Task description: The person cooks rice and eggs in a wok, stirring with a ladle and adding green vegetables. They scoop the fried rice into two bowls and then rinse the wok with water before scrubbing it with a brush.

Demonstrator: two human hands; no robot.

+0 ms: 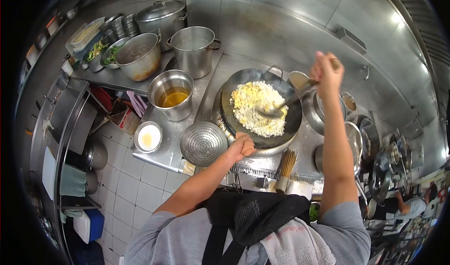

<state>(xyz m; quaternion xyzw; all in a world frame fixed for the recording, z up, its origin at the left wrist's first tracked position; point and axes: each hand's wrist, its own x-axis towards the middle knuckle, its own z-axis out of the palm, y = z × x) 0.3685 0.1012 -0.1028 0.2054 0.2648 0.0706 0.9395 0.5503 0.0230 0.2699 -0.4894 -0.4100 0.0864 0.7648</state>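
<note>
A dark wok point(293, 117) on the stove holds white rice mixed with yellow egg point(258, 106). My left hand point(242, 146) is closed around the wok's near-left edge, with a tan cloth between hand and metal. Raised at the wok's right, my right hand point(326, 72) grips the handle of a metal ladle point(293, 99). The ladle's blurred bowl rests in or just over the rice. Left of my left hand lies a round perforated strainer point(203, 144).
A pot of yellow oil point(172, 96), a bowl of white stuff point(148, 137) and a tall steel pot point(193, 51) stand left. A bamboo brush point(286, 170) is at the front edge. More pans point(380, 176) and another person point(415, 206) are far right.
</note>
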